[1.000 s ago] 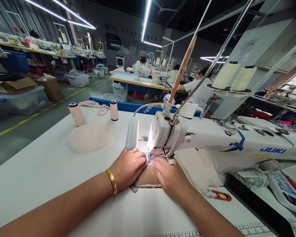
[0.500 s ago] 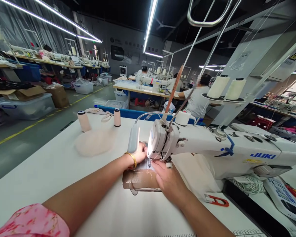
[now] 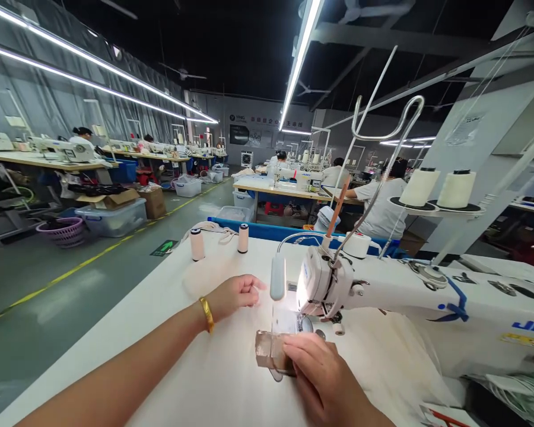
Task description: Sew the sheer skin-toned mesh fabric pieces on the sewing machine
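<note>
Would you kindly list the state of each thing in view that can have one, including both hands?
Left hand: lifted off the white table, fingers loosely curled, holding nothing.
Right hand: resting on the small tan fabric piece, pressing it flat.
White Juki sewing machine: work lamp lit.
Grey gooseneck lamp: hanging down, unlit as far as shows.
Two pale thread spools: upright.

Tan fabric piece [image 3: 270,351], flat before needle

Table: white sewing table [image 3: 169,332].
Beyond left hand [image 3: 234,293] fingers: two thread spools [image 3: 197,244], pale fabric [image 3: 204,279].
Under right hand [image 3: 323,376] fingertips: brown piece [image 3: 269,351].
Right of fingers: sewing machine [image 3: 427,302].
</note>
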`<state>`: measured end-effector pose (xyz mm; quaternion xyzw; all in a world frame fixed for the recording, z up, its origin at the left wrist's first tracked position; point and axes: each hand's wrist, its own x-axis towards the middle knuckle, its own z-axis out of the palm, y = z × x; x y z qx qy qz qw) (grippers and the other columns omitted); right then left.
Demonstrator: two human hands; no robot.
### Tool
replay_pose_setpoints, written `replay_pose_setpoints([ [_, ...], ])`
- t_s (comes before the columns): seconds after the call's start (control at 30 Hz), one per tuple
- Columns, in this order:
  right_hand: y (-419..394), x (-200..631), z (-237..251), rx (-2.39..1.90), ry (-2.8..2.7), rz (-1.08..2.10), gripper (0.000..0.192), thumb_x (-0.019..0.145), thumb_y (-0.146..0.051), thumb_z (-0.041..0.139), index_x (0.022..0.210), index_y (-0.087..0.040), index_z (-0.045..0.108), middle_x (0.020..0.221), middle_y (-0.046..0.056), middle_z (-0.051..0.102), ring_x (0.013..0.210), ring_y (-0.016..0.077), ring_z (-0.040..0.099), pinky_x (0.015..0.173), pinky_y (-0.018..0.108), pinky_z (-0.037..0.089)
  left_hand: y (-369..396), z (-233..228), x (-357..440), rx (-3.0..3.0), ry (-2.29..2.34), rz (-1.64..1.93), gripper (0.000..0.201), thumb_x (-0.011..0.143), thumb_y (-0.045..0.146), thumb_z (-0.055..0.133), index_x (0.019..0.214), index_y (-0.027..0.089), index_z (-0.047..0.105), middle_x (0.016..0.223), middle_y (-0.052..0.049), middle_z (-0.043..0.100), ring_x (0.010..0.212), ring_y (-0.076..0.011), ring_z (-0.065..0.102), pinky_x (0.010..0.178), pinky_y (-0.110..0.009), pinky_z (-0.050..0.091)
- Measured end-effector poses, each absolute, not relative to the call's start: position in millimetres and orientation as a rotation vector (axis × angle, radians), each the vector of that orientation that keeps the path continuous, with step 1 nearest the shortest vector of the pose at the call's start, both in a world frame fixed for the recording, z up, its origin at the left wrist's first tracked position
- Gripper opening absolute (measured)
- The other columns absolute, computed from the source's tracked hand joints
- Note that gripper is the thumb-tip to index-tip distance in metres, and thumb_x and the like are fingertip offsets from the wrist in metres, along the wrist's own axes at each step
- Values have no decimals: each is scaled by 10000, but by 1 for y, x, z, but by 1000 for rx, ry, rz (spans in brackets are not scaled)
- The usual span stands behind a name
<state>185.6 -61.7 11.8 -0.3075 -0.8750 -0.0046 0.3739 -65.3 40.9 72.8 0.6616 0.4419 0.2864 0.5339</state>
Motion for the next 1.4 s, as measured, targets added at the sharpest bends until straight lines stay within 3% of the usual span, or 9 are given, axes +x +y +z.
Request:
replay_pose_setpoints([
  [0.17,-66,154,50,-1136,-2153,446,512,1043,-308,448,1553,-323,406,1395,99,639,851,217,713,683,331,555,3,87,-83,1617,1036,535,298,742,247,626,1020,187,716,679,46,624,723,-157,582,731,-280,448],
  [0.3,-49,136,65,-1203,-2169,1043,850,890,-493,744,1610,-453,295,1399,47,628,784,183,671,645,288,487,-32,102,-95,1724,882,310,259,752,187,566,941,195,744,658,47,596,649,-128,557,654,-240,444],
  [0.43,-21,114,53,-886,-1957,1811,643,678,-467,924,1247,-306,673,1053,5,687,832,166,619,691,258,461,-43,112,-119,1720,920,225,229,765,208,571,914,194,744,593,62,514,551,-105,464,545,-216,380],
  [0.5,-10,103,44,-818,-1784,2042,473,641,-445,945,986,-235,700,829,-29,642,750,139,579,716,258,458,-35,111,-137,1708,999,331,208,758,258,592,894,185,732,617,56,510,582,-112,452,561,-226,366],
  [0.67,18,74,38,-744,-1590,1908,325,738,-417,886,791,-203,647,810,-2,639,868,173,595,906,329,440,6,102,-177,1664,1145,611,220,759,380,587,843,183,637,686,35,514,691,-146,463,671,-270,390],
  [0.83,40,37,52,-605,-1576,1804,527,790,-458,872,1225,-268,642,1242,53,635,1233,232,553,1037,376,406,16,102,-180,1670,1136,544,219,803,377,592,898,183,634,569,77,450,552,-118,381,570,-254,324],
  [0.9,42,26,55,-525,-1590,1888,617,751,-442,910,1264,-273,612,1167,34,646,1149,216,593,1000,369,431,8,109,-178,1669,1088,479,214,808,376,613,902,186,640,589,79,455,523,-100,353,519,-237,287],
  [1.1,40,27,48,-536,-1598,2146,474,583,-429,988,766,-169,637,694,-23,615,657,132,563,757,327,446,6,125,-197,1600,1110,527,310,806,458,657,930,174,672,573,96,372,498,-78,254,474,-220,217],
  [1.4,76,23,49,-817,-1342,1681,430,712,-514,820,760,-218,511,775,2,636,853,190,652,818,308,460,79,86,-209,1675,1398,828,552,754,688,592,948,176,662,550,93,352,494,-109,312,484,-236,247],
])
